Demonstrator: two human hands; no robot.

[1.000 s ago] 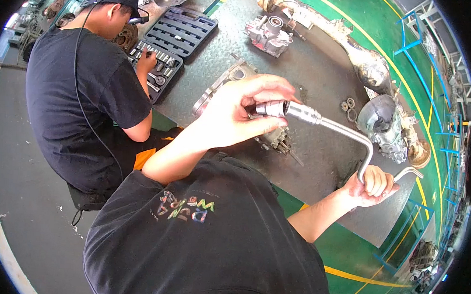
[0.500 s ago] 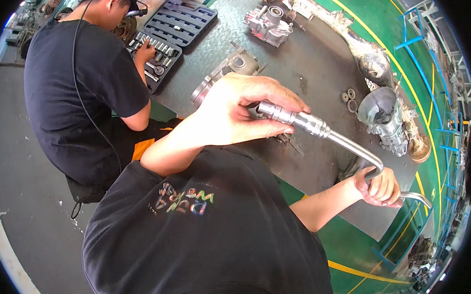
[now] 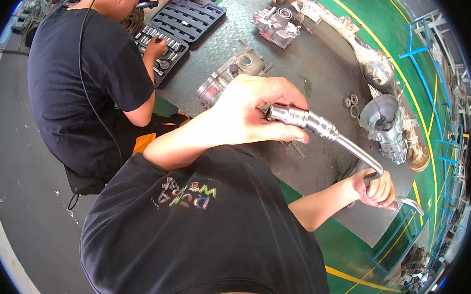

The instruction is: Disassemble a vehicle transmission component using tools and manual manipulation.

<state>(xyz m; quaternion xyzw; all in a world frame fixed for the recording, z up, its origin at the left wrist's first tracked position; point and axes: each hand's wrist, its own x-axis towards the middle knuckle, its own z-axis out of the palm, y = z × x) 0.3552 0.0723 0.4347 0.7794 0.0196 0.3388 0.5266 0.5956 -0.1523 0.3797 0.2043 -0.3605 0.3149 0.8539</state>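
Note:
A shiny chrome speed brace (image 3: 358,153) with a cranked shaft stretches between my two hands above the workbench. A socket (image 3: 290,116) is on its near-left end. My left hand (image 3: 248,107) grips this socket between thumb and fingers, leaving part of its open end visible by the palm. Farther right, my right hand (image 3: 376,189) is wrapped round the crank part, and the bent other end sticks out past the fist. Behind my left hand sits a metal gear housing (image 3: 240,66), partly covered by the hand.
At left a co-worker (image 3: 88,79) in black reaches into a socket set case (image 3: 185,19). A second housing (image 3: 278,26) and small gear rings (image 3: 353,104) rest on the metal bench (image 3: 327,61). A bell-shaped casing (image 3: 382,121) and a long axle (image 3: 355,44) line its right side.
The brace has turned slightly, its right end dipping a little, and my left hand has shifted a bit right with the socket. Both hands keep hold. The whole view has moved slightly.

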